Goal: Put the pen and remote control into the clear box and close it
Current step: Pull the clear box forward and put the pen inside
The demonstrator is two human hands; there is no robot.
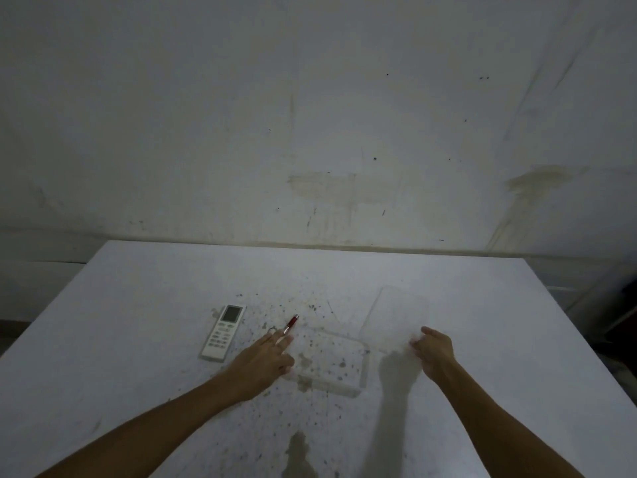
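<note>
A white remote control lies face up on the white table, left of centre. Just to its right is a red pen, lying slanted. My left hand reaches over the table with fingers stretched out, their tips touching the pen's near end without gripping it. The clear box sits open beside that hand, its near left corner under it. The clear lid is to the right of the box. My right hand curls its fingers on the lid's near corner.
The table top is speckled with dark spots and stains around the box and pen. A stained wall stands right behind the table's far edge. The table's left and right edges drop off to a darker floor.
</note>
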